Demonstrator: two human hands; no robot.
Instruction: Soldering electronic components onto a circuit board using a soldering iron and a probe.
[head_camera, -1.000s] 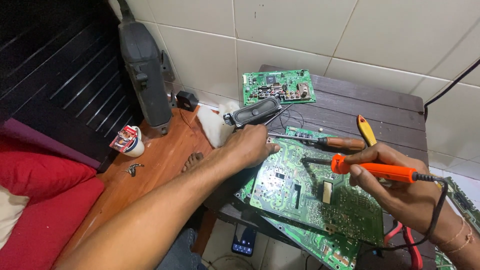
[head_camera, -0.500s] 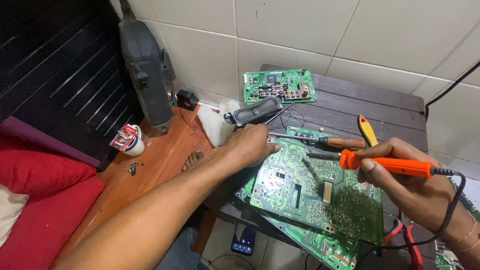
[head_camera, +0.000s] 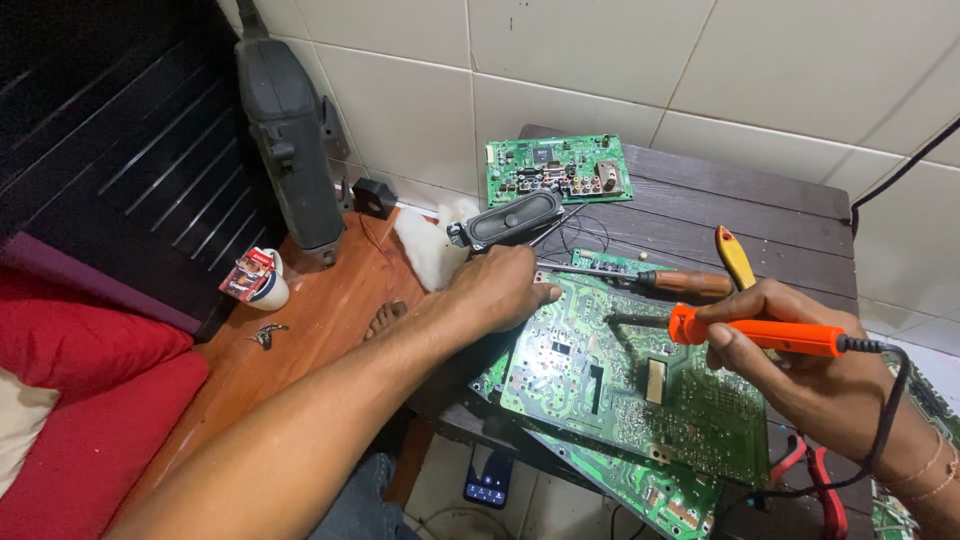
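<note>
Your right hand (head_camera: 800, 375) grips the orange soldering iron (head_camera: 755, 335), its tip hovering over the large green circuit board (head_camera: 640, 390) on the dark wooden desk (head_camera: 700, 200). Your left hand (head_camera: 500, 290) presses on the board's upper left corner, fingers curled, perhaps pinching something. A screwdriver (head_camera: 660, 280) lies just behind.

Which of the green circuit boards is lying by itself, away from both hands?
The small circuit board at the table's far edge by the tiled wall; the others lie stacked under the hands.
</note>
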